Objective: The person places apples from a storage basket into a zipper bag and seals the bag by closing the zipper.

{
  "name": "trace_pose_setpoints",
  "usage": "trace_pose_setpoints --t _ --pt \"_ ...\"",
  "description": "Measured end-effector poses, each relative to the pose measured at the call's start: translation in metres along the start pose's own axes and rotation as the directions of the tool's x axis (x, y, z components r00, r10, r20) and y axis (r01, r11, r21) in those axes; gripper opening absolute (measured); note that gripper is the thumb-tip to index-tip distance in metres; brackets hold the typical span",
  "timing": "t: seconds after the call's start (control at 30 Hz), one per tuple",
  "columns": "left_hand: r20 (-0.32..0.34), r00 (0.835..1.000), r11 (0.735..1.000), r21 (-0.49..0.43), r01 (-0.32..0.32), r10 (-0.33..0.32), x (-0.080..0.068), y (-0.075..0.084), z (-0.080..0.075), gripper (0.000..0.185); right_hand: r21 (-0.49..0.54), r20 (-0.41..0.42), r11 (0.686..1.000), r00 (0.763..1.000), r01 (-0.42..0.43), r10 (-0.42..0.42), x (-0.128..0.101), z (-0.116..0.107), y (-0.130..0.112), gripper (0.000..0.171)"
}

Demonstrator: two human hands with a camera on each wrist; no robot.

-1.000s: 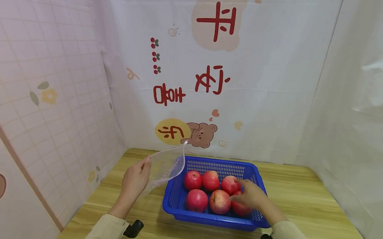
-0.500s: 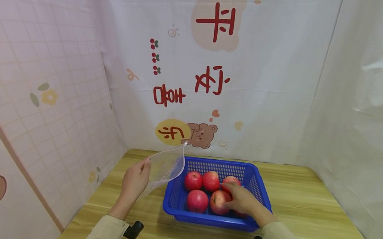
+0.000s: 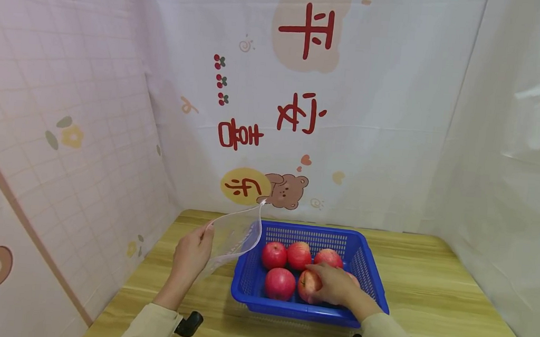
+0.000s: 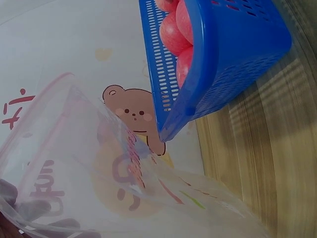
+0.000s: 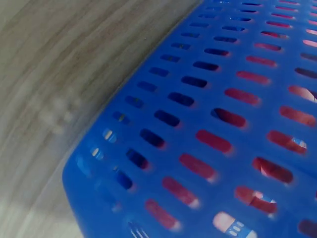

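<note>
My left hand pinches the edge of a clear zip bag, whose mouth gapes toward the blue plastic basket. In the left wrist view the bag hangs open and holds nothing that I can see. Inside the basket, my right hand is curled round an apple in the middle of the front row. Other red apples sit about it, one front-left apple and one back-right apple among them. Another is mostly hidden behind the hand.
A wooden table carries the basket. White patterned cloth hangs close behind and on both sides. In the right wrist view the slotted basket wall blocks sight of the right hand.
My right hand has moved left and down from over the right-hand apples to the front middle apple and now grips it. The left hand and bag have stayed nearly still.
</note>
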State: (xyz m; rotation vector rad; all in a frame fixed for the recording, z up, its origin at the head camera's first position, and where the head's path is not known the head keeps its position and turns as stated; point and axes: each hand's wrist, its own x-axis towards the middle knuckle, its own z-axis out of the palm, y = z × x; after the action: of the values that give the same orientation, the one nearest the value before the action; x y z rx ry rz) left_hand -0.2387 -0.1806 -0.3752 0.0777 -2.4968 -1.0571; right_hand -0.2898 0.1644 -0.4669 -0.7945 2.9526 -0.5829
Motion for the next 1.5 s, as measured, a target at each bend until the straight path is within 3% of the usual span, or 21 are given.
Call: trace_pose_setpoints --t 0.23,0.67,0.9,1.07,1.2,1.5 --pt "-0.012 1.0 1.0 0.015 -0.002 0.002 -0.001 0.001 0.0 0.042 -0.056 0.025 0.998 0.999 -0.034 0.036 0.002 0.004 -0.002 0.08" --pt "-0.015 1.0 1.0 0.006 -0.013 0.013 -0.002 0.004 0.006 0.042 -0.09 -0.03 0.996 0.999 -0.017 0.015 0.002 0.008 0.005 0.071" --pt "-0.022 1.0 1.0 0.009 -0.009 0.009 -0.003 0.007 0.01 0.041 -0.005 -0.15 1.0 0.989 -0.013 0.012 0.002 0.006 0.006 0.065" --pt "-0.03 0.999 1.0 -0.003 -0.01 0.01 -0.004 0.008 0.012 0.041 0.12 -0.195 0.989 0.975 -0.088 0.111 0.005 -0.002 0.002 0.076" --pt "-0.037 0.999 1.0 -0.014 -0.005 0.004 -0.005 0.009 0.014 0.04 0.208 -0.238 0.974 0.961 -0.087 0.137 0.008 -0.008 -0.004 0.078" --pt "-0.053 0.998 0.999 -0.04 -0.033 0.03 -0.008 0.011 0.024 0.038 0.318 -0.255 0.933 0.933 -0.166 0.253 0.013 -0.015 -0.018 0.087"
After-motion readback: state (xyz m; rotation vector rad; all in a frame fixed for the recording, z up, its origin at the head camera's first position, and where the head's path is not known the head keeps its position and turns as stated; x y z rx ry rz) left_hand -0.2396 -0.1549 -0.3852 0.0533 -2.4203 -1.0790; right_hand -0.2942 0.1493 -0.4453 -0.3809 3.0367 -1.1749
